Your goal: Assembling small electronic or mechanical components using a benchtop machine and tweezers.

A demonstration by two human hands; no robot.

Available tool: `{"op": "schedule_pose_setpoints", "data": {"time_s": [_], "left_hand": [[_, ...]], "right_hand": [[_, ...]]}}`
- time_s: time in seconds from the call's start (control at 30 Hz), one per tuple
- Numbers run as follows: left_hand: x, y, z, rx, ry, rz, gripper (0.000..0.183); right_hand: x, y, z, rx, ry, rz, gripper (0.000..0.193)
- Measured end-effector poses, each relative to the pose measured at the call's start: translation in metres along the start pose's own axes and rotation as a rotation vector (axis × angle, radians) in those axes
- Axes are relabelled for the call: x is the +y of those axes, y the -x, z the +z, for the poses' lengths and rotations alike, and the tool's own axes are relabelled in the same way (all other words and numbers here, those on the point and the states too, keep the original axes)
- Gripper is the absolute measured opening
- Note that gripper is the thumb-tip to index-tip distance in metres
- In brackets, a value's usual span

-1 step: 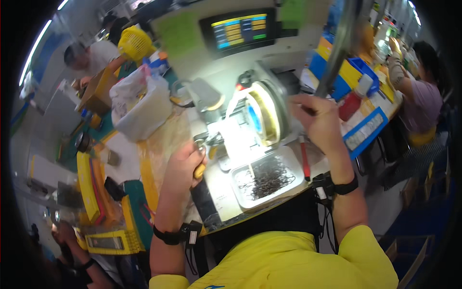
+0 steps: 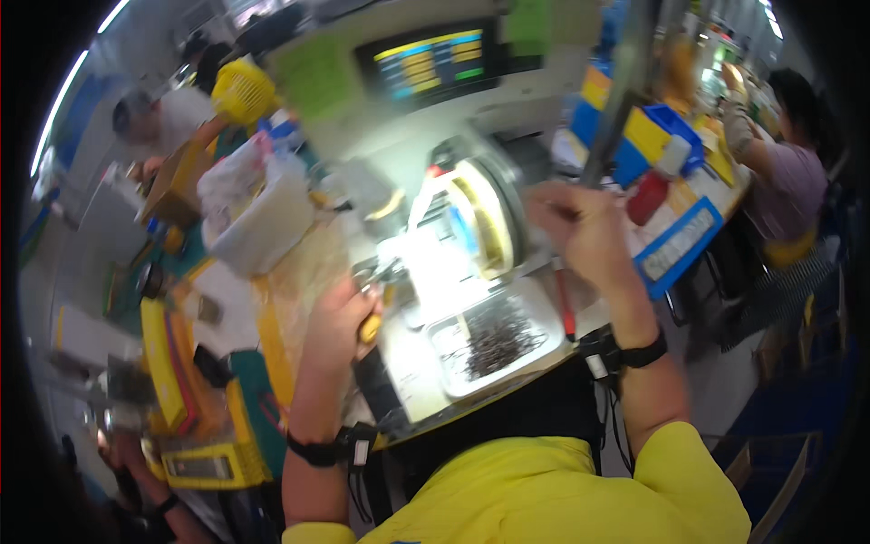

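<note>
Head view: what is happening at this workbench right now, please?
A person in a yellow shirt works at a crowded bench. The left hand grips a small yellow-handled tool beside a brightly lit round machine. The right hand is raised next to the machine; whether it holds anything is too blurred to tell. A metal tray of small dark parts lies in front, near a red pen-like tool.
</note>
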State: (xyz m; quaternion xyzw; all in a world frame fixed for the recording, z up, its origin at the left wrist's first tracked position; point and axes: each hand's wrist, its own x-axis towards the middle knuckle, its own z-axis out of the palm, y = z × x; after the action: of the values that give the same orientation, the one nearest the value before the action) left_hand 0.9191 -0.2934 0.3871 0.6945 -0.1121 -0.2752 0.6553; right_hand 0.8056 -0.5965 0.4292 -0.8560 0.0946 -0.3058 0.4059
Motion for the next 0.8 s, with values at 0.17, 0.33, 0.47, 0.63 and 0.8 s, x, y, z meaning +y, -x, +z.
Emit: {"op": "schedule_pose_setpoints", "data": {"time_s": [0.17, 0.33, 0.47, 0.63, 0.8], "left_hand": [[-0.006, 0.019, -0.001, 0.083, 0.212, 0.011, 0.019], [-0.010, 0.013, 0.007, 0.073, 0.276, 0.062, 0.022], [-0.009, 0.012, 0.007, 0.077, 0.285, 0.064, 0.024], [-0.006, 0.012, 0.008, 0.072, 0.274, 0.060, 0.025], [-0.004, 0.013, 0.010, 0.090, 0.280, 0.063, 0.025]], "right_hand": [[0.036, 0.003, -0.035, 0.132, 0.191, -0.305, 0.009], [0.071, -0.007, -0.087, 0.362, 0.273, -0.084, 0.009], [0.073, -0.018, -0.081, 0.392, 0.203, -0.098, 0.010], [0.077, -0.022, -0.079, 0.375, 0.187, -0.058, 0.012], [0.094, -0.016, -0.072, 0.207, 0.087, 0.204, 0.016]]}}
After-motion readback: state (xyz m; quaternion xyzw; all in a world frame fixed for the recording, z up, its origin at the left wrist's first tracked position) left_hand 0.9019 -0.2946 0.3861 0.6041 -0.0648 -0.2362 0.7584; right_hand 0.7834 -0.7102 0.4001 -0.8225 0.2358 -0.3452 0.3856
